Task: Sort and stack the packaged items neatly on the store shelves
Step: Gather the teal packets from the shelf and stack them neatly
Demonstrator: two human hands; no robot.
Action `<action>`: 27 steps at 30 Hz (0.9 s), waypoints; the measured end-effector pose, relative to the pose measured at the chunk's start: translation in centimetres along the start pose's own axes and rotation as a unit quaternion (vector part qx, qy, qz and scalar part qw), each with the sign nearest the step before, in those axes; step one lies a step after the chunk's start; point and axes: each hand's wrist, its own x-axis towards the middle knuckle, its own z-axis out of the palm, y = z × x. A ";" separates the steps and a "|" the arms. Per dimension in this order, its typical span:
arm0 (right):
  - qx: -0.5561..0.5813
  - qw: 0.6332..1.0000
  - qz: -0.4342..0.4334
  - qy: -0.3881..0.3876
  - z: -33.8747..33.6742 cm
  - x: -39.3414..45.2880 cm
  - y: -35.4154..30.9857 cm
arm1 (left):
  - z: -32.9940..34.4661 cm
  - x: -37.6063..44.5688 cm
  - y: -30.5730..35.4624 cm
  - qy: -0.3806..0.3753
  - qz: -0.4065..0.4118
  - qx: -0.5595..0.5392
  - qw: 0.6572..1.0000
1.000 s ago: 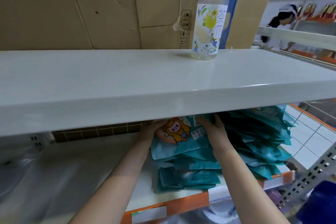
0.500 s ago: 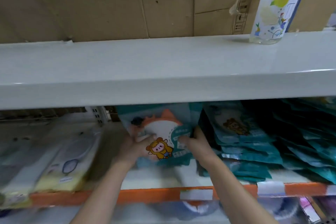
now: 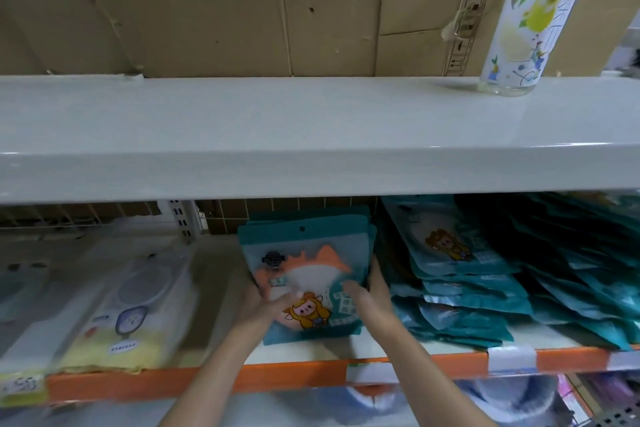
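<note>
A stack of teal packets [image 3: 304, 253] with a cartoon pig and an orange shape on the top one stands on the lower shelf [image 3: 311, 354]. My left hand [image 3: 258, 305] grips the stack's left edge, thumb on the top packet. My right hand [image 3: 372, 295] grips the right edge, thumb on top as well. Just to the right lies a sloping pile of more teal packets [image 3: 460, 274], spreading further right [image 3: 571, 274].
Pale yellow and white packets [image 3: 128, 319] lie on the lower shelf to the left. Above, a grey shelf [image 3: 277, 135] carries a clear drink bottle [image 3: 523, 21] at the right, with cardboard [image 3: 207, 3] behind. An orange price rail [image 3: 294, 374] edges the lower shelf.
Both hands have shifted the teal stack leftwards, away from the big pile, and set it squarer on the shelf. The view has swung left and down.
</note>
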 end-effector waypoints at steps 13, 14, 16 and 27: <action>-0.260 0.960 0.095 -0.050 2.9 2.3 2.7 | -2.8 2.1 -1.0 0.062 -0.144 0.157 0.975; -0.323 0.939 0.094 -0.067 2.9 2.3 3.3 | -3.0 2.2 -1.2 0.061 -0.149 0.216 0.963; -0.416 0.902 0.077 -0.083 2.8 2.3 4.3 | -3.3 2.4 -1.7 0.058 -0.144 0.377 0.913; -0.231 0.971 0.060 -0.017 -1.3 1.5 -0.7 | 1.1 4.1 -0.1 0.122 -0.014 0.465 0.877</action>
